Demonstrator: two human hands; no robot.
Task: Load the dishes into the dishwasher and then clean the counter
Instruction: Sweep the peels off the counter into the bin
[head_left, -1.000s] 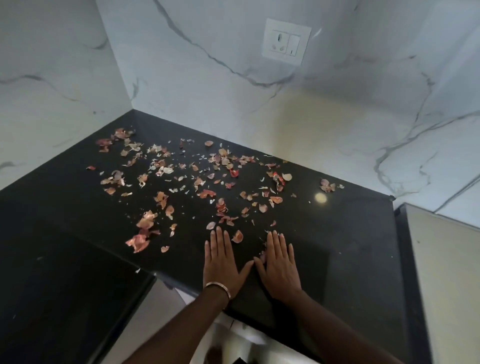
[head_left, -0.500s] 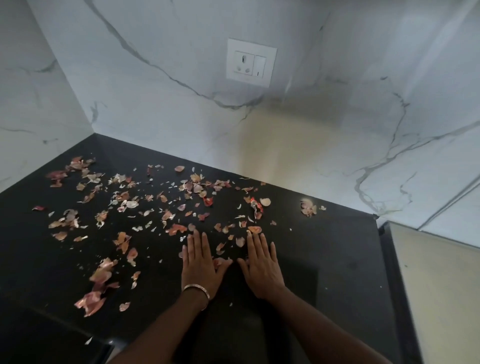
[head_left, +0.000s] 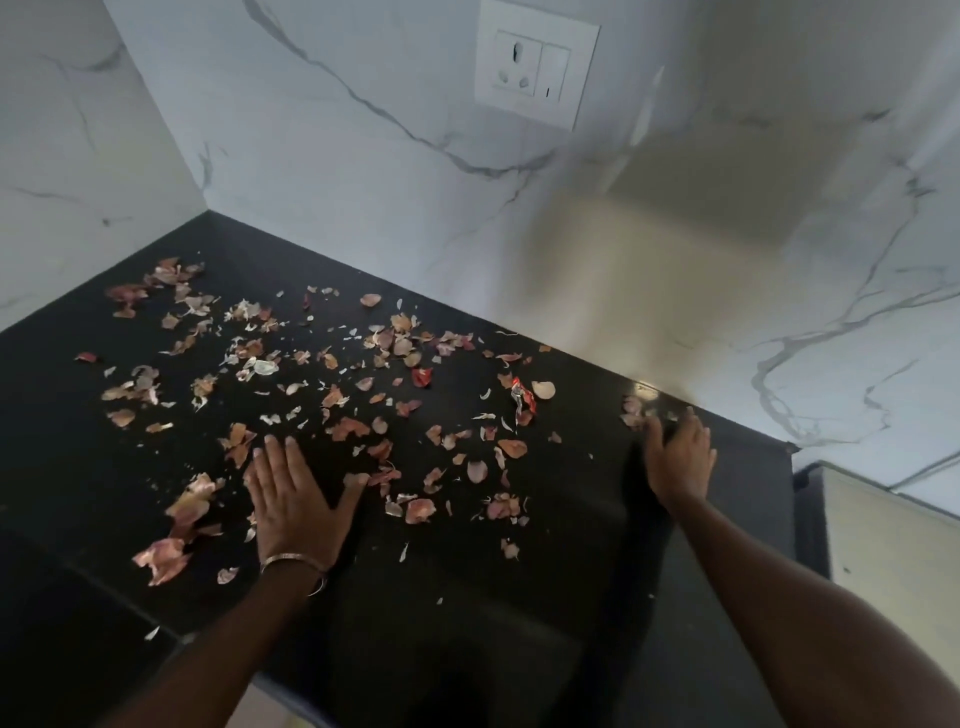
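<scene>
- Black polished stone surface (head_left: 519, 597) fills the lower frame, set into a corner of white marble-look wall (head_left: 363, 156) with grey veins.
- Onion peels (head_left: 343, 395), pink, tan and white, lie scattered over the left and middle of the surface, from near the back corner to the near edge.
- Bigger flakes (head_left: 163, 558) sit at the near left; a red scrap (head_left: 422, 376) lies mid-pile.
- Small separate clump of peels (head_left: 635, 411) sits at the far right, close to the wall.
- Left hand (head_left: 293, 499) lies flat, palm down on the surface, fingers straight and together, thumb spread to the right touching peels; holds nothing.
- Thin metal bangle (head_left: 293, 561) circles the left wrist.
- Right hand (head_left: 678, 460) is well apart from the left, at the right side of the surface, fingertips reaching into the small clump.
- Right hand is motion-blurred; fingers look extended, not curled round anything, but exact contact cannot be told.
- Both forearms come in from the bottom edge, bare.
- White socket plate (head_left: 535, 65) with a switch is mounted on the back wall, above the peels.
- Pale cream panel (head_left: 893, 561) stands beyond the right end of the surface.
- No dishes or dishwasher in view; only the surface with the peels shows.
</scene>
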